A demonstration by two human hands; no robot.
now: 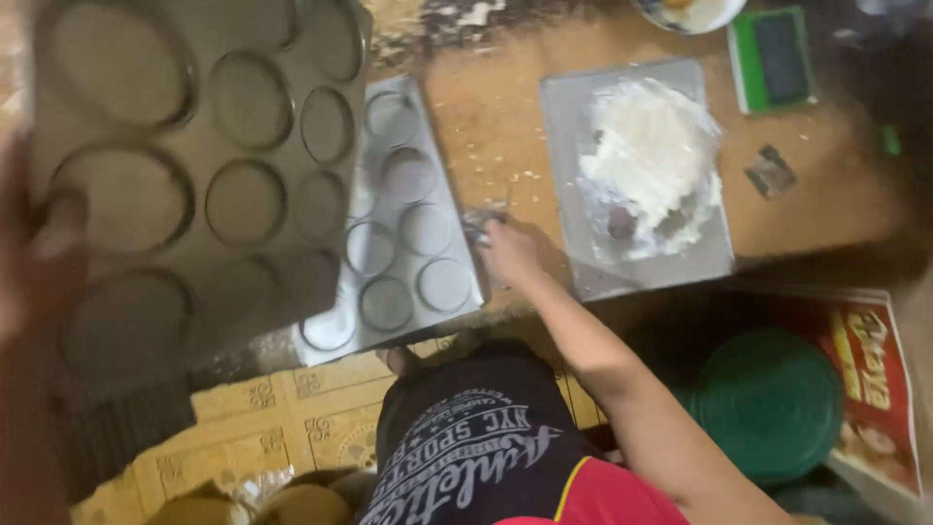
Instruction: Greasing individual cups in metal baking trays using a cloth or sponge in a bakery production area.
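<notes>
Head view: brown wooden bench [486,126], scuffed and dusted with white crumbs, above a floor of yellow patterned tiles [292,418]. Whole frame motion-blurred, edges soft.

Left hand [34,248] at the left edge, large, blurred and partly cut off; thumb pressed on the rim of a grey metal muffin tray [194,175], closed on it and holding it up tilted, close to the camera. Round shallow cups in rows, dull and matte; tray's upper left corner out of frame.

Second muffin tray [408,224] flat on the bench, its left part hidden behind the lifted one; lighter grey, same round cups.

Right hand [507,251] stretched out to the bench, just beside the flat tray's right edge, touching something small and dark; grip too blurred to tell open or closed.

Further right, flat grey baking sheet [583,272] carrying a lumpy white mass of dough [651,160]. Green-edged scale [773,58] at the top, cut off. Green round lid [768,403] below the bench.
</notes>
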